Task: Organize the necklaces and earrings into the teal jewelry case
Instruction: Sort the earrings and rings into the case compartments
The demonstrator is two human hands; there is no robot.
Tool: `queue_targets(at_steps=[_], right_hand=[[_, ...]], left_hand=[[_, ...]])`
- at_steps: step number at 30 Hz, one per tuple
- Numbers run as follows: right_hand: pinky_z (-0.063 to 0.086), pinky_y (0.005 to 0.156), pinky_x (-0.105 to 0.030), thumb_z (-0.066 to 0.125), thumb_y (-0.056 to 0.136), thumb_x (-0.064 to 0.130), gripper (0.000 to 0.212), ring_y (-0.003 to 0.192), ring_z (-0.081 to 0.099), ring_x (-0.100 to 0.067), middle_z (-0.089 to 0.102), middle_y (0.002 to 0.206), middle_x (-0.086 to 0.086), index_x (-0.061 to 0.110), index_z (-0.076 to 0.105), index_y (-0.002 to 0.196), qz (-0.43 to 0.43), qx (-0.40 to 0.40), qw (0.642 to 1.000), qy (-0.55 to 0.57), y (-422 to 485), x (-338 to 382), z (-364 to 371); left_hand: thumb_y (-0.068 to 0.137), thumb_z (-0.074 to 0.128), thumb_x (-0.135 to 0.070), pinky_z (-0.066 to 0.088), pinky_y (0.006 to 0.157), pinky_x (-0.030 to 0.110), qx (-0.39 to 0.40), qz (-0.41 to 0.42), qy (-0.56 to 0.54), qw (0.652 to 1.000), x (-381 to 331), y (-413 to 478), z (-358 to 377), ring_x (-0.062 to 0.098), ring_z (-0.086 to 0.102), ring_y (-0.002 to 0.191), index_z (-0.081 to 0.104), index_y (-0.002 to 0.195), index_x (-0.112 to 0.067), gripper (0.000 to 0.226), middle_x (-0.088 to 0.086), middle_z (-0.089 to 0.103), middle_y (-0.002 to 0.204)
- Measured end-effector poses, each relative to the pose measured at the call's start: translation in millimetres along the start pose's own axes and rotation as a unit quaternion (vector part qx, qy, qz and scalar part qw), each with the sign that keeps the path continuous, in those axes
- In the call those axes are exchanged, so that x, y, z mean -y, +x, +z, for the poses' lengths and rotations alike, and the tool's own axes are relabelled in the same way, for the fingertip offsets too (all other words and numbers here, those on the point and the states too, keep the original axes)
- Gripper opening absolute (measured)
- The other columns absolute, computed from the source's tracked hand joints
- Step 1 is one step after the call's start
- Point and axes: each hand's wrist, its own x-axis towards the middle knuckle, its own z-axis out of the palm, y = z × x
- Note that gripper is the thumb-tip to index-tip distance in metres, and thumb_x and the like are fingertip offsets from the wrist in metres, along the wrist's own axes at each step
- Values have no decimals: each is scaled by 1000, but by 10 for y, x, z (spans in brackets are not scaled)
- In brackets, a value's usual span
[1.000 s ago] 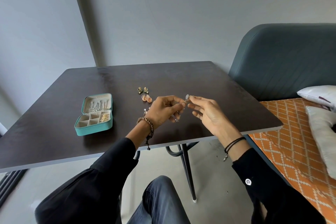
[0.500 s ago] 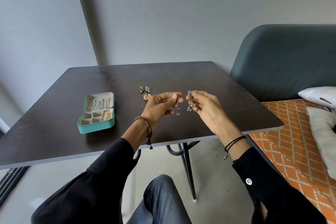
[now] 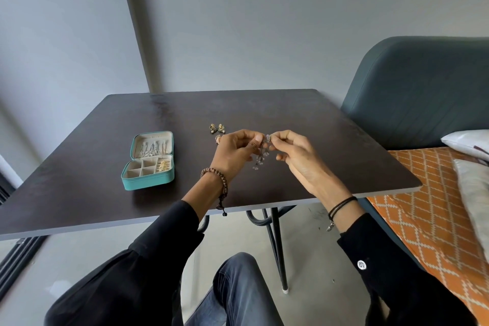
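Both hands now meet above the middle of the table (image 3: 317, 124), where half a second ago they were apart with a dangling piece in each. The left hand (image 3: 235, 151) and right hand (image 3: 299, 159) pinch the top of the silver earrings (image 3: 260, 157) between thumb and fingertips. The drops hang in one small cluster between the palms, clear of the tabletop. Whether the two pieces are hooked together or only held side by side is too fine to tell.

The case (image 3: 148, 183) lies open at the left of the table, well apart from the hands. Chains sit in its lid (image 3: 152, 147) and a gold item (image 3: 164, 165) in its right compartment, while the other compartments look bare. Just beyond the left hand a gold pair (image 3: 217, 128) and an orange piece (image 3: 218, 138) lie on the table, not yet packed.

The silver earrings look very light, loosely jointed and likely to swing, so the strands would probably tangle or snag on each other if they were bunched. The stiff flower-shaped top seems the safest place to hold them, not the dangling beads. Being small and smooth, they could slip from a light pinch, so it would help to lower them into a compartment drops first.
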Motion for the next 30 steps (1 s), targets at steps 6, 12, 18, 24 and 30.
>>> queue_targets(at_steps=[6,12,18,24,30], right_hand=[[45,77,-30,56,102,12,11,94,60,-15,68,99,-8,13,66,98,-10,11,999,-34,7,-27,24],[50,75,-25,62,99,11,12,91,67,-12,74,98,-2,13,70,108,-35,-24,998,-56,0,-136,118],[53,79,-19,66,98,32,23,101,70,-9,77,107,2,16,75,112,-67,-30,996,-43,-27,-153,243],[53,88,-18,81,83,24,27,105,72,-12,78,105,1,12,78,108,-104,-14,994,-20,-47,-115,314],[50,77,-15,75,89,23,26,78,66,2,78,95,-2,6,76,108,-86,-35,995,20,-26,-23,416]], left_hand=[[91,70,-22,54,67,17,-2,-10,-7,1000,1,-47,-23,8,70,79,73,105,-5,22,3,75,86],[86,75,-23,53,66,16,-17,-23,-6,1000,22,-100,-46,10,70,75,74,96,-5,20,6,76,83],[88,74,-16,56,67,20,-30,-36,-15,999,-5,-112,-99,11,71,74,75,93,-7,10,7,76,81],[87,73,-10,53,60,17,-42,-64,-68,995,-28,-187,-215,12,67,69,74,97,-3,12,11,71,79],[88,73,-20,49,78,30,-48,-106,-134,984,-71,-250,-347,9,65,81,78,103,-13,17,6,76,97]])
